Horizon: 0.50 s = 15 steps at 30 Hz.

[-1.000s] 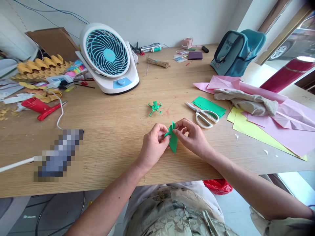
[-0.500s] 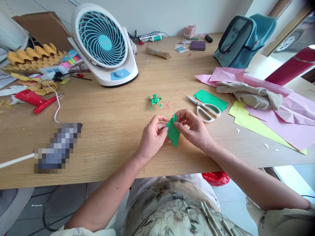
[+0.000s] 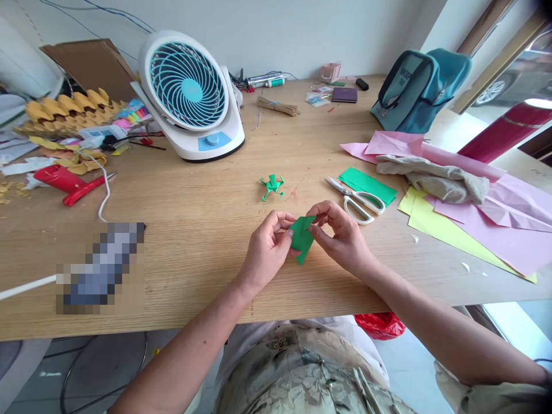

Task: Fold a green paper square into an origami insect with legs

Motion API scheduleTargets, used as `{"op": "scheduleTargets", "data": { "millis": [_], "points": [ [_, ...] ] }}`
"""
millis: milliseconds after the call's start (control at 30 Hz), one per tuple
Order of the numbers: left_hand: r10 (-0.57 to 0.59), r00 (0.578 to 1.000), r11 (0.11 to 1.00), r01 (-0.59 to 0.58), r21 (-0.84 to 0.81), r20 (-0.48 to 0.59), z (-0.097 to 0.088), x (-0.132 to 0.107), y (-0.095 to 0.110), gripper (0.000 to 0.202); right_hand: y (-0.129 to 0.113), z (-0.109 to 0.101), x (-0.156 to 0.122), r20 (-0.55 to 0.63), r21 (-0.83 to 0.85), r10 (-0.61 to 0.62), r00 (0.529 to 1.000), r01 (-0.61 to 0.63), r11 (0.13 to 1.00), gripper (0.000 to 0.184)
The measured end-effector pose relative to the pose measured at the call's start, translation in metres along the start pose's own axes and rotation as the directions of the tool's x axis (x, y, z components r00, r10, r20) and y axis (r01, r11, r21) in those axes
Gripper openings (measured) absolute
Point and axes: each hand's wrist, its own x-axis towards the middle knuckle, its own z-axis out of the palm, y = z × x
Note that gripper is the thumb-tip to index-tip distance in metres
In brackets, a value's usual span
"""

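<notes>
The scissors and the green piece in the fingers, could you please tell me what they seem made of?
Green piece: probably matte paper, given its thin, crisp edges. Scissors: the shiny grey blades look like metal; the smooth white handles are likely plastic.

The folded paper [image 3: 302, 238] is plain green (the garment [image 3: 276, 379], floral)

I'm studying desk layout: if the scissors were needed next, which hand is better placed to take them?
Probably the right hand: the scissors lie just beyond it, on its side. The left hand is farther off, across the green paper. Both hands hold that paper, though.
</notes>
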Motion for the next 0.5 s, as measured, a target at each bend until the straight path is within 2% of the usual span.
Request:
{"op": "scheduleTargets", "data": {
  "millis": [133, 333, 500],
  "points": [
    [0.067, 0.998, 0.993, -0.064, 0.102, -0.022, 0.0003, -0.0025, -0.0009, 0.022, -0.0015, 0.0003, -0.0006, -0.012, 0.010, 0.006, 1.000, -0.006, 1.000, 0.016],
    [0.150, 0.987, 0.963, -0.159, 0.217, 0.060, -0.0006, -0.0041, -0.0019, 0.036, -0.0041, -0.0005, -0.0008, -0.033, -0.008, 0.005, 0.999, -0.005, 1.000, 0.015],
    [0.105, 0.992, 0.976, -0.116, 0.185, 0.071, -0.0006, -0.0034, -0.0018, 0.035, -0.0065, 0.0002, -0.0001, -0.050, -0.023, 0.025, 0.998, -0.026, 0.999, 0.010]
  ]
}}
